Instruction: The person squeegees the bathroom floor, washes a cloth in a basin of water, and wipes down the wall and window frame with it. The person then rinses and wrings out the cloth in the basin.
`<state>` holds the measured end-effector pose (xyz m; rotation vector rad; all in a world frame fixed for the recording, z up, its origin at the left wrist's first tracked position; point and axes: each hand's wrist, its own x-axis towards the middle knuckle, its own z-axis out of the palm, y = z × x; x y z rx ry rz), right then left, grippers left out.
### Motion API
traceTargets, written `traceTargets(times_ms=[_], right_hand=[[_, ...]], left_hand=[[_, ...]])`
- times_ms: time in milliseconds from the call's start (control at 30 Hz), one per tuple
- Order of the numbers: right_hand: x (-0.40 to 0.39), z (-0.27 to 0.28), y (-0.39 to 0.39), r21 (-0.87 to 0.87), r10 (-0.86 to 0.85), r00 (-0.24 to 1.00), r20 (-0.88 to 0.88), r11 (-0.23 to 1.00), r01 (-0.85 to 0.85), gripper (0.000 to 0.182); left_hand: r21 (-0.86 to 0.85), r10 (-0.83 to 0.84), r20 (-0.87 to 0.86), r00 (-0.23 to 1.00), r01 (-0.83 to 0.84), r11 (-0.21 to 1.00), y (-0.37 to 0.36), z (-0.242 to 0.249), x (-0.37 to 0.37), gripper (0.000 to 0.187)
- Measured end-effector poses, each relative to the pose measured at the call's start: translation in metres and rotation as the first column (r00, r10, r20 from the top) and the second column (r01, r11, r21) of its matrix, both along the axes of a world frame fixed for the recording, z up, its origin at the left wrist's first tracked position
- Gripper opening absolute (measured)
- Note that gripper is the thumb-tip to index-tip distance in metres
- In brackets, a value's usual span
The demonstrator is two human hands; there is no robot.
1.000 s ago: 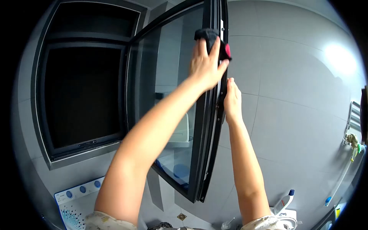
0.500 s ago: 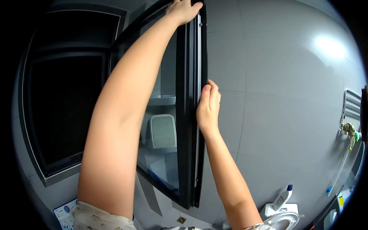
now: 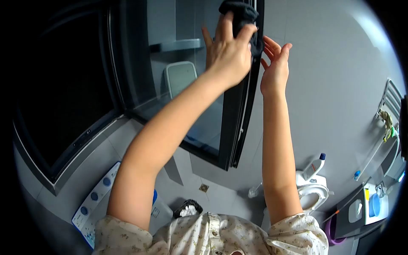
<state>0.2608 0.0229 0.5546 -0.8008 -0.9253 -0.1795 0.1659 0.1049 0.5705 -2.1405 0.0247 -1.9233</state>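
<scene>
A dark, bunched cloth is under the fingers of my left hand, against the upper part of the edge of an open window sash. The sash has a black frame and clear glass. My left thumb and fingers press round the cloth, with the little finger out to the side. On the wall side of the sash, my right hand is raised with its fingers apart. Its fingertips are right at the outer edge of the frame, and nothing is held in it.
Below on the right, a bottle with a blue cap stands on the toilet. A waste bin and a floor drain are below. At lower left is a white and blue panel with knobs; a basin counter is at right.
Both hands have come lower on the sash relative to me, and the view has tilted down. The dark cloth now shows in my left hand. My right fingers have loosened from the frame edge.
</scene>
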Motion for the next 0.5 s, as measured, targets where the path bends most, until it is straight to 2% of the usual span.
traceTargets(times_ms=[67,233,267,367,500], right_hand=[[-0.002,-0.023,0.003,-0.004,-0.038,0.994,-0.099,0.999,0.038,0.068],[-0.009,-0.081,-0.007,-0.112,-0.089,0.973,-0.213,0.992,0.066,0.065],[-0.010,-0.093,-0.010,-0.145,-0.097,0.967,-0.234,0.987,0.064,0.065],[-0.009,-0.129,-0.015,-0.233,-0.116,0.951,-0.286,0.971,0.049,0.064],[-0.012,-0.180,-0.012,-0.346,-0.132,0.938,-0.321,0.938,0.013,0.065]], left_hand=[[-0.079,-0.017,-0.062,0.998,0.012,0.997,-0.008,-0.038,-0.005,0.045],[-0.229,-0.058,-0.159,0.986,0.020,0.973,-0.017,-0.132,-0.008,0.045],[-0.272,-0.142,-0.135,0.981,0.101,0.957,-0.018,-0.151,-0.008,0.039],[-0.337,-0.187,-0.165,0.968,0.123,0.934,-0.018,-0.215,-0.009,0.039],[-0.315,-0.176,-0.223,0.959,0.100,0.944,-0.016,-0.298,-0.017,0.042]])
